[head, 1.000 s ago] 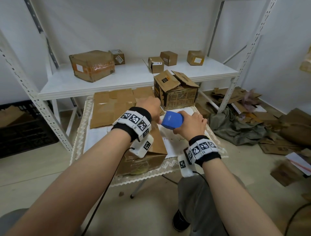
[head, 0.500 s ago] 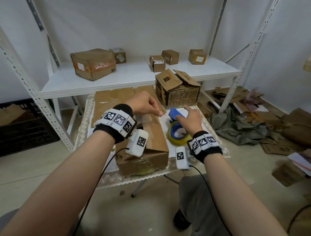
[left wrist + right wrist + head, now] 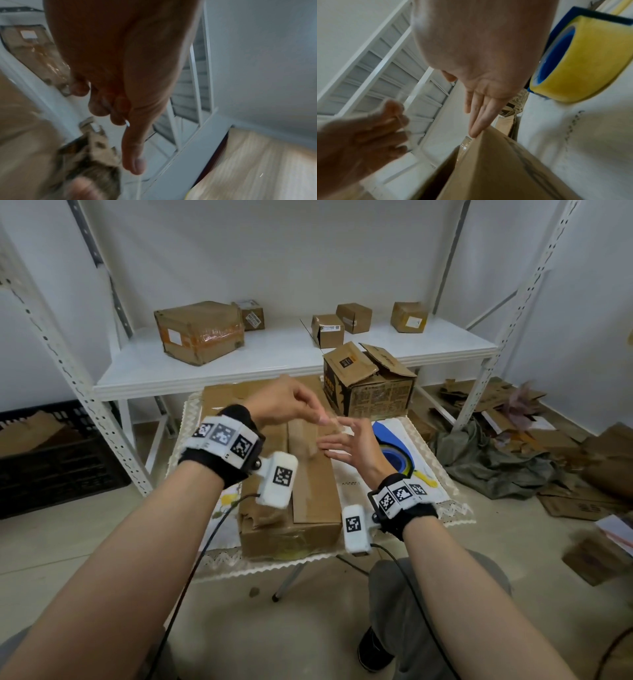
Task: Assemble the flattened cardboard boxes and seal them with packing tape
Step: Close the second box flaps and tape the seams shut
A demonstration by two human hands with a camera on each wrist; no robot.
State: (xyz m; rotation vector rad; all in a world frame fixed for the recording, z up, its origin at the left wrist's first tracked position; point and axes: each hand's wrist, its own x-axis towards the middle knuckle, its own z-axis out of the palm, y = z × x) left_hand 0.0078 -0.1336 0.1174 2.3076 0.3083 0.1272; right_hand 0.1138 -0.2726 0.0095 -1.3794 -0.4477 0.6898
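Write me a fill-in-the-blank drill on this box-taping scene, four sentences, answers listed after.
1. The tape dispenser lies on the table, held by ____ hand.
2. The right hand has its fingers ____ above the cardboard box.
3. The tape roll in the dispenser is ____ in colour.
4. Behind the closed box, the printed box has its top flaps ____.

Answers: neither; straight; yellow; open
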